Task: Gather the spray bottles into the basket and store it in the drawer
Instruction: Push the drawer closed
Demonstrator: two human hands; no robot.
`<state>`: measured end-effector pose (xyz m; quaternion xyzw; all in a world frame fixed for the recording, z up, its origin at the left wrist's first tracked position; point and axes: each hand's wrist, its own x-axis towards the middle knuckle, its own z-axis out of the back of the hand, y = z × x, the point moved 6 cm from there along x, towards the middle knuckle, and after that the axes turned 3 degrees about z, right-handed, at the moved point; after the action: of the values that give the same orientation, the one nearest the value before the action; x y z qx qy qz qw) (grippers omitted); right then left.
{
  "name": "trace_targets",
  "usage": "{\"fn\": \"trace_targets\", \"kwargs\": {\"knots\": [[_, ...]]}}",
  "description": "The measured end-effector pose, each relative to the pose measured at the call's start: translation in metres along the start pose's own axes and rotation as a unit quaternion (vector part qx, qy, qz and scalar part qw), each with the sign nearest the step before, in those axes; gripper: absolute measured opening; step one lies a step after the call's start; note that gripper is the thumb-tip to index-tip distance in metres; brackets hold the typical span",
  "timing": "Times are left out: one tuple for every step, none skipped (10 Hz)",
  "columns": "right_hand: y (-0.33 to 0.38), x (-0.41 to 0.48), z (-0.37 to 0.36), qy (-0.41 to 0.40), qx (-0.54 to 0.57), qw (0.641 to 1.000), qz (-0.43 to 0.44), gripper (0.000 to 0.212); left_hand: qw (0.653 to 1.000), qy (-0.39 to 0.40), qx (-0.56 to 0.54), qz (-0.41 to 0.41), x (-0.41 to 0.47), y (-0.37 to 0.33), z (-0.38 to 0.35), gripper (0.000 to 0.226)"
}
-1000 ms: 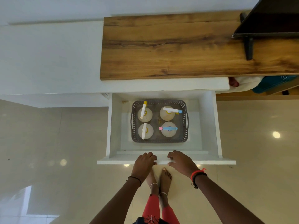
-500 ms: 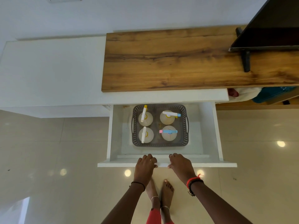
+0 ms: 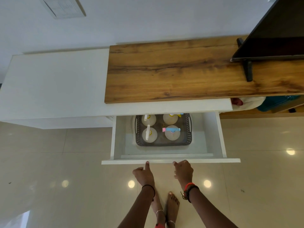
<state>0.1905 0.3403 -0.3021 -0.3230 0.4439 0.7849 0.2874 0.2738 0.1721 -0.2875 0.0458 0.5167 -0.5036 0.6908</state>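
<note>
**A:** Where are the spray bottles (image 3: 172, 132)?

**B:** All four stand in the grey basket (image 3: 164, 144). It sits in the white drawer (image 3: 220, 137), which is partly out, and the basket's far end lies under the edge of the bench (image 3: 57, 86).

**A:** And the hands?

**B:** On the left hand (image 3: 144, 176), the index finger is straight with its tip on the drawer's front edge. The other fingers are curled in and hold nothing. The right hand (image 3: 184, 170) has bent fingers with their tips at the same edge. I cannot tell whether they hook over it.
</note>
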Motion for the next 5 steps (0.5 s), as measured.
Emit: {"fn": "trace_targets", "kwargs": {"knots": [[-0.019, 0.003, 0.002, -0.055, 0.261, 0.949, -0.169, 0.021, 0.99, 0.064, -0.088, 0.093, -0.001, 0.0, -0.016, 0.053], [-0.018, 0.01, 0.009, -0.08, 0.301, 0.934, -0.176, 0.031, 0.991, 0.095, -0.049, 0.08, 0.002, -0.008, -0.024, 0.042], [-0.012, 0.017, 0.015, -0.082, 0.304, 0.93, -0.19, 0.029, 0.965, 0.134, 0.227, 0.012, 0.007, -0.02, -0.018, 0.043], [-0.01, 0.018, 0.016, -0.092, 0.326, 0.92, -0.199, 0.028, 0.967, 0.109, 0.227, -0.02, 0.013, -0.026, -0.011, 0.046], [-0.005, 0.021, 0.017, -0.092, 0.341, 0.916, -0.191, 0.01, 0.976, 0.091, 0.195, -0.041, 0.009, -0.037, -0.005, 0.053]]}}
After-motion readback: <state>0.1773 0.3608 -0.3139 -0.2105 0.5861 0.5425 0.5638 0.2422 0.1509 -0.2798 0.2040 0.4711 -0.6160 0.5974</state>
